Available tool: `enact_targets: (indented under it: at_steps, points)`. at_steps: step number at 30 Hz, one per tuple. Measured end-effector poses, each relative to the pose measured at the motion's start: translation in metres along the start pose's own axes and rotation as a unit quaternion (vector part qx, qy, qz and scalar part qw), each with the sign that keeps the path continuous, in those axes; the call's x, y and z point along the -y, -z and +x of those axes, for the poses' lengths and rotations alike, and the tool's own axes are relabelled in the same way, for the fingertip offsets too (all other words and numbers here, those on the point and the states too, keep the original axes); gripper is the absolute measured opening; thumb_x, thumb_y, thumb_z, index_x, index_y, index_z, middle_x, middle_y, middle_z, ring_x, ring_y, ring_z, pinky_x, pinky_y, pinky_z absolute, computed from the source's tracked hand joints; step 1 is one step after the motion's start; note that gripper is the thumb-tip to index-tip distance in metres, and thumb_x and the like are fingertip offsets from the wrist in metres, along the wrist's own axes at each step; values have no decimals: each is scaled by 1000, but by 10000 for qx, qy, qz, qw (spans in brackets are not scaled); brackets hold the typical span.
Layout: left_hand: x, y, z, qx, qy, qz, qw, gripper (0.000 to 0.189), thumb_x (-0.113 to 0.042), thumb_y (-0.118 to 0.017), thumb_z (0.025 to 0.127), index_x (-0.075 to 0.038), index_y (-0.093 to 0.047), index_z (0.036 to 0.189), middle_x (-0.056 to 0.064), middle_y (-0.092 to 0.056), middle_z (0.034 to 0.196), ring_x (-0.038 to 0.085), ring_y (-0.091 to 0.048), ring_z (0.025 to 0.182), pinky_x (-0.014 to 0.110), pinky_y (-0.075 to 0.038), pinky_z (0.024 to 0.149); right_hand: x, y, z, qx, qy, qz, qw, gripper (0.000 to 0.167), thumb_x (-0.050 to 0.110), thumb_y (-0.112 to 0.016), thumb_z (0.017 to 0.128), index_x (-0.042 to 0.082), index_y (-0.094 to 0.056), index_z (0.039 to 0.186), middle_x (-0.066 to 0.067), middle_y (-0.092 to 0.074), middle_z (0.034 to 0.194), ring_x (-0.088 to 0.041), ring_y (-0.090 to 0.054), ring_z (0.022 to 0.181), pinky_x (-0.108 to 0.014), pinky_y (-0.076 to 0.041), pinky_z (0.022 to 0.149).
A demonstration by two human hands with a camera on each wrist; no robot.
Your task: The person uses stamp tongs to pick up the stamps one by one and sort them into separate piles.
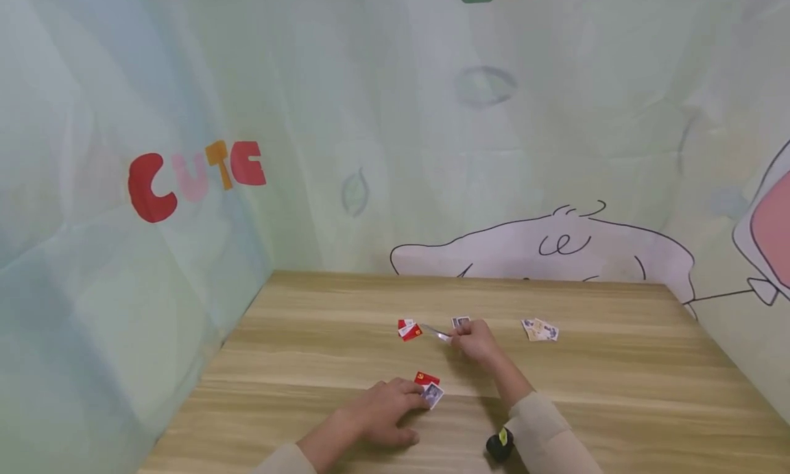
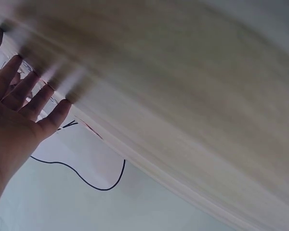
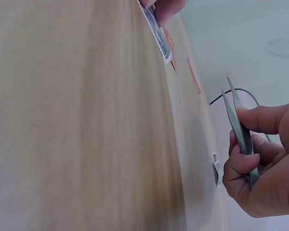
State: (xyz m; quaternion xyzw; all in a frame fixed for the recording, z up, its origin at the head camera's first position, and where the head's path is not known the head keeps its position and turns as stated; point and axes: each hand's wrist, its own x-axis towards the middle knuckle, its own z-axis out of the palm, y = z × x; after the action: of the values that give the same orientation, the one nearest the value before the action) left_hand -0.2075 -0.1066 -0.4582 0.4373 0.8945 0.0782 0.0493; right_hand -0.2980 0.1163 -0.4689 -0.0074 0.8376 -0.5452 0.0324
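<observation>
My right hand (image 1: 475,340) pinches a pair of metal tweezers (image 3: 237,122) between thumb and fingers. The tips are apart with nothing between them, and in the head view they point left toward a small group of red and white cards (image 1: 409,330). Just behind this hand lies a dark picture card (image 1: 459,321), partly hidden by it. With its fingers stretched out, my left hand (image 1: 385,412) rests on the table, fingertips on a grey picture card (image 1: 434,395). That card overlaps a red card with a yellow emblem (image 1: 427,377).
Farther right on the wooden table (image 1: 321,364) lie several overlapping cream picture cards (image 1: 540,330). A small black object with a yellow-green mark (image 1: 500,445) is beside my right sleeve. A printed cloth backdrop (image 1: 370,117) stands along the table's back and sides.
</observation>
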Motion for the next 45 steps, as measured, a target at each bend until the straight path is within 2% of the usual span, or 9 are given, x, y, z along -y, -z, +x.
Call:
enact_targets:
  at_steps: [8, 14, 27, 31, 38, 45]
  points:
    - [0, 0, 3, -86, 8, -104, 9999, 50, -40, -67, 80, -18, -59, 124, 4, -50, 130, 20, -44, 120, 40, -41, 93, 2, 14, -16, -36, 222, -380, 9990, 9, -3, -64, 77, -4, -68, 85, -6, -60, 74, -18, -50, 65, -27, -43, 55]
    - [0, 6, 6, 16, 179, -180, 9997, 52, -40, -68, 78, -19, -59, 124, 4, -50, 131, 21, -44, 120, 39, -39, 95, 3, 25, -22, 73, 288, -303, 9991, 8, -3, -65, 76, -3, -68, 84, -6, -60, 72, -18, -51, 64, -27, -44, 57]
    - [2, 3, 9, 91, 64, -307, 9995, 50, -41, -67, 78, -19, -59, 123, 4, -51, 130, 21, -45, 119, 39, -40, 95, 1, 35, -42, 120, 233, -284, 9993, 12, -5, -67, 73, 0, -67, 84, -4, -61, 76, -20, -53, 72, -30, -45, 65]
    - [1, 1, 7, 120, 44, -372, 9992, 50, -42, -67, 79, -20, -59, 122, 4, -51, 129, 21, -45, 118, 39, -41, 94, -2, 36, -46, 270, 259, -262, 9990, 13, -4, -69, 71, -1, -67, 83, -5, -61, 75, -20, -52, 71, -30, -44, 65]
    - [-1, -2, 2, 139, 175, -372, 9991, 52, -41, -69, 77, -19, -59, 124, 4, -50, 131, 21, -44, 120, 40, -40, 94, -10, 36, -54, 829, 537, -164, 9950, 16, -4, -70, 70, -5, -66, 85, -6, -61, 75, -19, -52, 68, -30, -45, 61]
    - [-1, 0, 3, 213, 174, -392, 9989, 54, -41, -68, 78, -19, -58, 126, 5, -48, 133, 21, -43, 121, 39, -40, 95, -17, 39, -59, 1036, 438, -224, 9934, 17, -1, -70, 71, -4, -65, 87, -6, -60, 77, -20, -52, 70, -32, -46, 63]
